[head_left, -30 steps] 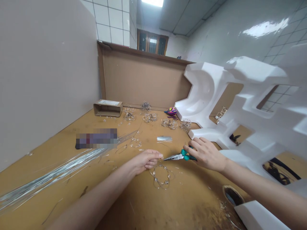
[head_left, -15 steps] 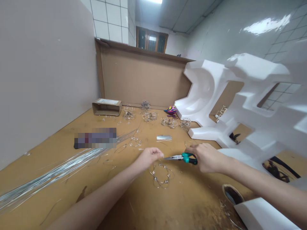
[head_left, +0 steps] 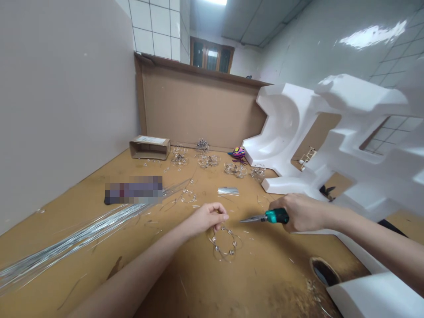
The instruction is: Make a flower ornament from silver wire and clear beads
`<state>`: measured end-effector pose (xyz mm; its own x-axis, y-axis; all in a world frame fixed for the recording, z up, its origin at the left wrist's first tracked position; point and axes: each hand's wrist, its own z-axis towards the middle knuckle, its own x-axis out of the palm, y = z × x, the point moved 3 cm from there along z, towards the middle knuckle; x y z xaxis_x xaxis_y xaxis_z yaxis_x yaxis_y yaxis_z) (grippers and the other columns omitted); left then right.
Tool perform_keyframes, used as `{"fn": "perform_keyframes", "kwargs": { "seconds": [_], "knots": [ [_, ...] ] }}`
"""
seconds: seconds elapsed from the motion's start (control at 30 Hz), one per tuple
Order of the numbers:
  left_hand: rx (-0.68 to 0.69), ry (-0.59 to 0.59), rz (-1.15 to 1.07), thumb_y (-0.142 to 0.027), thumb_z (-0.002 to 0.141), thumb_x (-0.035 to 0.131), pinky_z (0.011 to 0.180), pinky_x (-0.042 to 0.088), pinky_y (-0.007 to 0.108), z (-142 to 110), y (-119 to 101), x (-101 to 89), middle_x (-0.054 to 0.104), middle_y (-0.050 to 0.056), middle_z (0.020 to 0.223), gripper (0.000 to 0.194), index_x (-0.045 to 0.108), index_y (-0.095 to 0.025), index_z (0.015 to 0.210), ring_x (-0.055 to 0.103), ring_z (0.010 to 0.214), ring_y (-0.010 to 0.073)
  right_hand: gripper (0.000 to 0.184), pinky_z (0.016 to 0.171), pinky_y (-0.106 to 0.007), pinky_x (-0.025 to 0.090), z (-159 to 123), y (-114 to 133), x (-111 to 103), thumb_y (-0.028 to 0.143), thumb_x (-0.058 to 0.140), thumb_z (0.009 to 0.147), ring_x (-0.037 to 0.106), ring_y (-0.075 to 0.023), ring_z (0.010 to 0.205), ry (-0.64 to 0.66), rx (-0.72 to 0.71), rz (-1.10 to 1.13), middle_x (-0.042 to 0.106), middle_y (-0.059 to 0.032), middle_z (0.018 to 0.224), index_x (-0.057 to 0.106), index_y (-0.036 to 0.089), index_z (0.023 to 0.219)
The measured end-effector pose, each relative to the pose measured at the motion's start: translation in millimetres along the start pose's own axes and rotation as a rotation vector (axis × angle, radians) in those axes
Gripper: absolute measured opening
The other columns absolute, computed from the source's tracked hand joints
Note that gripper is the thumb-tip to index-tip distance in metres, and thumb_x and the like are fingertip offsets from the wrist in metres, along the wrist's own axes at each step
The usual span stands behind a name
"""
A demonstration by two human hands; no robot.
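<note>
My left hand [head_left: 208, 219] sits curled over the top of a beaded wire ring [head_left: 225, 244] lying on the tabletop, its fingertips pinching the ring's upper edge. My right hand [head_left: 303, 213] grips needle-nose pliers [head_left: 269, 217] with teal handles. Their steel tips point left, a short gap from my left hand. A small bundle of cut silver wires [head_left: 228, 191] lies beyond the hands. A long sheaf of silver wires [head_left: 69, 240] stretches across the left of the table.
Several beaded wire flowers [head_left: 208, 161], a cardboard box [head_left: 149, 148] and a colourful egg-shaped ornament [head_left: 237, 153] stand along the back. A blurred object [head_left: 133, 190] lies at left. White moulded foam packaging [head_left: 291, 137] looms at right, and a round hole [head_left: 324, 272] marks the table.
My right hand has drawn the pliers rightward, away from my left hand, opening a gap between the tips and my fingers. The wire ring and my left hand have barely moved.
</note>
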<state>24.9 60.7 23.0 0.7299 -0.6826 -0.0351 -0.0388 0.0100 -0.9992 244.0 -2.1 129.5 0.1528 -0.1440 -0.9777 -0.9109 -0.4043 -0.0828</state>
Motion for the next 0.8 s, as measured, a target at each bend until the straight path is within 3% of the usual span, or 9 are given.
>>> {"fn": "perform_keyframes", "kwargs": {
  "seconds": [0.1, 0.2, 0.3, 0.43, 0.6, 0.8],
  "knots": [
    [-0.017, 0.053, 0.076, -0.043, 0.071, 0.057, 0.045, 0.035, 0.019, -1, 1, 0.3, 0.047, -0.007, 0.051, 0.027, 0.049, -0.017, 0.071, 0.041, 0.043, 0.0067, 0.028, 0.05, -0.023, 0.027, -2, -1, 2, 0.008, 0.047, 0.053, 0.048, -0.013, 0.052, -0.035, -0.032, -0.004, 0.057, 0.0029, 0.06, 0.056, 0.024, 0.073],
    [0.013, 0.029, 0.104, -0.043, 0.072, 0.056, 0.042, 0.03, 0.018, 0, 2, -1.1, 0.046, -0.006, 0.054, 0.028, 0.049, -0.017, 0.069, 0.038, 0.044, 0.0057, 0.031, 0.052, -0.024, 0.028, -3, 2, 0, 0.011, 0.048, 0.057, 0.049, -0.0135, 0.056, -0.13, -0.08, -0.055, 0.057, 0.0006, 0.066, 0.058, 0.024, 0.083],
    [-0.002, -0.031, -0.094, -0.039, 0.071, 0.06, 0.041, 0.023, 0.017, 3, 6, -4.4, 0.042, -0.007, 0.053, 0.027, 0.046, -0.016, 0.066, 0.032, 0.042, 0.0038, 0.033, 0.058, -0.027, 0.03, -3, 8, -5, 0.016, 0.05, 0.063, 0.051, -0.0162, 0.066, -0.304, -0.09, -0.187, 0.056, -0.0041, 0.077, 0.056, 0.021, 0.095],
    [-0.071, -0.008, -0.378, -0.033, 0.071, 0.061, 0.041, 0.016, 0.017, 7, 11, -3.5, 0.037, -0.008, 0.049, 0.026, 0.042, -0.016, 0.063, 0.025, 0.04, 0.003, 0.025, 0.063, -0.03, 0.029, -4, 22, -5, 0.027, 0.048, 0.076, 0.047, -0.0186, 0.072, -0.474, -0.125, -0.416, 0.053, -0.0068, 0.079, 0.055, 0.019, 0.099],
    [-0.086, 0.027, -0.472, -0.03, 0.072, 0.06, 0.041, 0.015, 0.017, 5, 10, 0.8, 0.032, -0.008, 0.05, 0.025, 0.041, -0.016, 0.064, 0.024, 0.041, 0.0031, 0.026, 0.06, -0.03, 0.026, -3, 39, 4, 0.016, 0.043, 0.079, 0.043, -0.0176, 0.068, -0.551, -0.257, -0.611, 0.053, -0.0078, 0.077, 0.052, 0.017, 0.104],
    [-0.107, 0.062, -0.526, -0.029, 0.072, 0.06, 0.042, 0.014, 0.018, 4, 11, 3.5, 0.033, -0.008, 0.05, 0.023, 0.043, -0.016, 0.065, 0.023, 0.04, 0.0024, 0.029, 0.06, -0.031, 0.025, 3, 42, 6, 0.013, 0.043, 0.078, 0.043, -0.019, 0.069, -0.547, -0.277, -0.665, 0.053, -0.0085, 0.078, 0.051, 0.016, 0.106]
  ]
}}
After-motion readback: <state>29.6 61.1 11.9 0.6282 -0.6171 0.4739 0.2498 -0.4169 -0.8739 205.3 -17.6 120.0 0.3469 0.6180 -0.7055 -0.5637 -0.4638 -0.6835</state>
